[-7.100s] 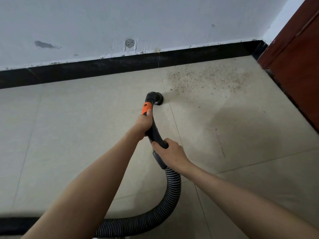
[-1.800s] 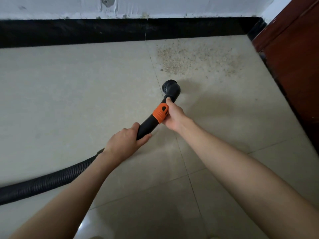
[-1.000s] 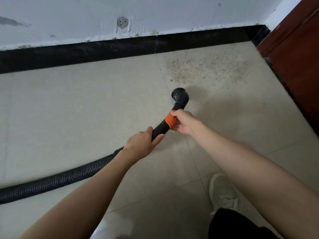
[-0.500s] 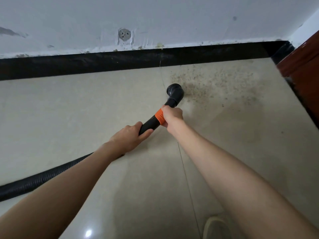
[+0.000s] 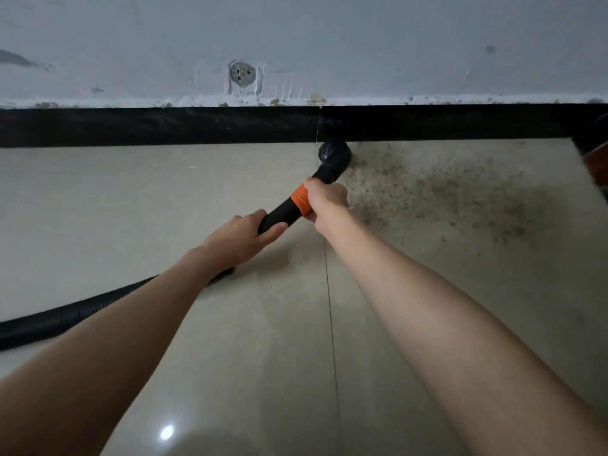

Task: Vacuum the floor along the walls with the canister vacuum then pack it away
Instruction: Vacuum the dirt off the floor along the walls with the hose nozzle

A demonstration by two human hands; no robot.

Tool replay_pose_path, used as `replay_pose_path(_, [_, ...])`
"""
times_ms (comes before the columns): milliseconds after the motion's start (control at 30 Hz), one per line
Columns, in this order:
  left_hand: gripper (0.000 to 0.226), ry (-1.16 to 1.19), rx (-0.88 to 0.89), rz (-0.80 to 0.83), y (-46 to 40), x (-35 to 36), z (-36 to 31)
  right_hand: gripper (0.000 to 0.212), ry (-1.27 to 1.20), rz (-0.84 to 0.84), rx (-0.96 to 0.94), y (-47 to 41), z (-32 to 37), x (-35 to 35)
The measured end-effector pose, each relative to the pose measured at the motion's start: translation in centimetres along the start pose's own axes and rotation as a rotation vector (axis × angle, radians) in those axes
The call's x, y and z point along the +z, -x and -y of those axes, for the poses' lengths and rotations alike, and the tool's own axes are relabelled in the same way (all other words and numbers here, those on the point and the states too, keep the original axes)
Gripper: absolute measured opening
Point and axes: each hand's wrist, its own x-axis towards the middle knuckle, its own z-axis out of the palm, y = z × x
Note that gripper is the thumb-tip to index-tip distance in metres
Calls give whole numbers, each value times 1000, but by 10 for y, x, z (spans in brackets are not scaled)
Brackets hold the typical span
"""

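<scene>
Two bare forearms reach forward from the bottom of the view over pale, glossy floor tiles (image 5: 131, 199), with a thin grout line running away between them. The left hand (image 5: 237, 238) wraps its fingers around the black rigid tube of the vacuum hose (image 5: 279, 218), thumb lying along the top; this rear grip likely steers and bears the weight. Behind it, the ribbed black hose trails off to the left across the floor and out of view, so the canister itself is not visible. Just ahead, the right hand (image 5: 325, 199) curls round the tube at its orange collar (image 5: 302, 203), close to the working end, probably to press and aim it precisely. Beyond the knuckles sits the round black nozzle (image 5: 334, 156), angled down onto the floor and touching, or just beside, the black skirting board (image 5: 164, 126). To its right lies a wide scatter of dark grit (image 5: 444, 192) along the wall, not yet collected. A reddish-brown door or panel edge (image 5: 597, 162) closes the far right corner and may limit the sweep. Above the skirting rises a scuffed grey-white wall (image 5: 394, 44) with a round patched hole (image 5: 241, 74).
</scene>
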Motion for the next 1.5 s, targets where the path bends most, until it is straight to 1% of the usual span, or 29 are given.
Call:
replay_pose_path(100, [33,-3,6,-17,-10,-1,-10,42,-20,23,-1,-11,9,-5])
replay_pose_path(233, [34,-26,3,-31,-7,6,-12,33,-10,93,15,-10,3,-15])
replay_pose_path(400, [34,138,-6,-44,12,-2,-10,24,-18,214,-3,7,-7,-34])
replay_pose_path(533, [36,243,67,-34,31,-23,-11,37,28,346,-31,35,-13,-48])
replay_pose_path(600, [37,316,92,-42,39,-32,-14,38,39,401,-32,52,-15,-51])
replay_pose_path(667, [41,410,106,-87,45,-39,-21,37,9,443,-20,68,-19,-51])
replay_pose_path(733, [43,562,112,-140,47,-48,-35,31,-8,481,-16,82,-22,-50])
replay_pose_path(833, [42,933,137,-144,50,-60,-61,20,42,570,-34,101,-27,-48])
replay_pose_path(867, [42,1031,144,-133,52,-63,-70,17,24,622,-31,108,-29,-47])
replay_pose_path(933, [43,1145,160,-113,56,-66,-88,14,-117,693,5,115,-34,-48])
replay_pose_path(1000, [43,1202,186,-101,59,-65,-102,18,-257,718,41,118,-41,-58])
replay_pose_path(1033, [43,1233,194,-100,60,-64,-106,27,-266,745,41,118,-46,-65])
replay_pose_path(1133, [45,1330,183,-131,60,-60,-108,52,-139,858,-8,114,-59,-79])
replay_pose_path(1200, [47,1363,165,-140,57,-56,-106,59,-79,867,-56,114,-65,-76])
replay_pose_path(1233, [48,1373,156,-137,56,-55,-104,58,-61,849,-77,115,-67,-72])
replay_pose_path(1300, [51,1396,141,-118,56,-56,-99,48,-63,785,-111,120,-70,-64])
replay_pose_path(1367, [52,1394,132,-84,59,-58,-95,31,-85,718,-177,126,-74,-57])
replay_pose_path(1400, [50,1374,132,-77,60,-60,-94,21,-65,677,-227,129,-77,-54])
replay_pose_path(1433, [46,1344,131,-88,61,-63,-93,16,-19,629,-276,132,-80,-51])
replay_pose_path(1500, [37,1259,100,-153,62,-68,-91,19,63,535,-354,139,-84,-46])
